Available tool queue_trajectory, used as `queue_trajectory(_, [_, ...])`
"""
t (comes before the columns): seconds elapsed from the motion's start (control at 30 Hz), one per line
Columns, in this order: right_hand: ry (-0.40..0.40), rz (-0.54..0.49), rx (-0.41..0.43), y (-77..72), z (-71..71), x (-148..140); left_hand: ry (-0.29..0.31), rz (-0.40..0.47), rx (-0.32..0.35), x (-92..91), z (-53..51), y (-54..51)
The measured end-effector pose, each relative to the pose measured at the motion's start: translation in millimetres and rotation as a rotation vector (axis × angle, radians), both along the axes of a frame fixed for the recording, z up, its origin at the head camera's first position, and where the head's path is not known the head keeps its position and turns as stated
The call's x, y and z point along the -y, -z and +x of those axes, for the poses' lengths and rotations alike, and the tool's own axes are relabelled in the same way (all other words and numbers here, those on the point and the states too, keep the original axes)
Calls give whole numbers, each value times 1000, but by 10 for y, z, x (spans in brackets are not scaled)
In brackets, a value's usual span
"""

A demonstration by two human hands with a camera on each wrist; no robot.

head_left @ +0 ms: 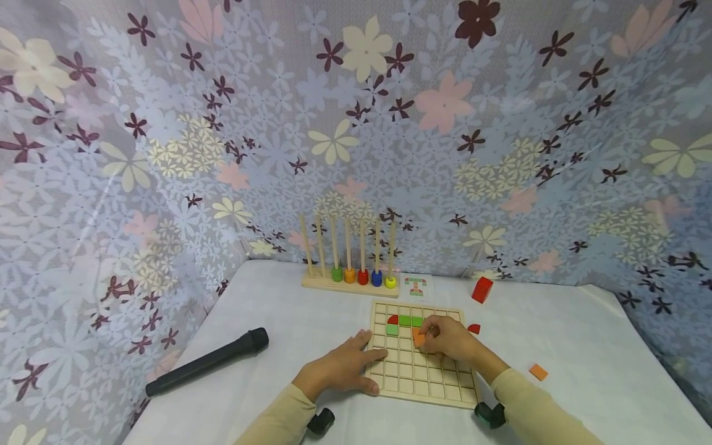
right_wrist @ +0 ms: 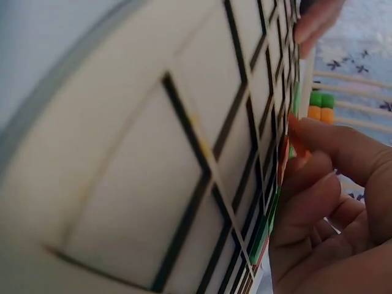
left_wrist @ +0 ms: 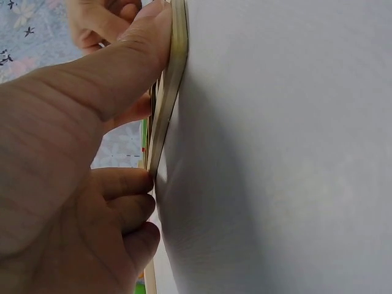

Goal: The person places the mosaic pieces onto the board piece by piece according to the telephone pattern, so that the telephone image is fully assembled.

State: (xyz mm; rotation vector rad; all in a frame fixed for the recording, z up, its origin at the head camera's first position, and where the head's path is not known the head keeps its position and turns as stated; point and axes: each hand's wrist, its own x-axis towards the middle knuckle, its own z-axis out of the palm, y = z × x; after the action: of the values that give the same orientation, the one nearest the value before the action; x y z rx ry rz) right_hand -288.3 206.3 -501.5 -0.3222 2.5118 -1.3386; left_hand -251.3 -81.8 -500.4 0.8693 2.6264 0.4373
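A wooden grid board lies on the table with square cells. My left hand steadies its left side, fingers spread; the thumb touches the board's edge. Between thumb and index finger, my right hand pinches an orange square tile at the board's upper middle; whether it sits in a cell cannot be told. Close by in the cells are a red quarter-round tile, a green tile below it and more green tiles to the right. The right hand covers other cells.
Behind the board stand a wooden peg rack with coloured beads and a pattern card. To the right lie a red block, a red quarter-round tile and an orange tile. A black microphone-like stick lies left.
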Motion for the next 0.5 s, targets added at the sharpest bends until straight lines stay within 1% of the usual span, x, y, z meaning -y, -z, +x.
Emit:
queue_trajectory(0.07, [1,66,-53,22,13,24,-6,-2,4,-1,-3,2])
queue_trajectory(0.13, [1,104,-83,40,26,38,-9,-4,7,-2,-7,1])
queue_trajectory(0.33, [-4,124,-119,56,51,60,-15,-7,10,-7,-14,7])
queue_trajectory(0.5, [1,120,-115,33,71,69,-15,-15,-1,-12,-8,12])
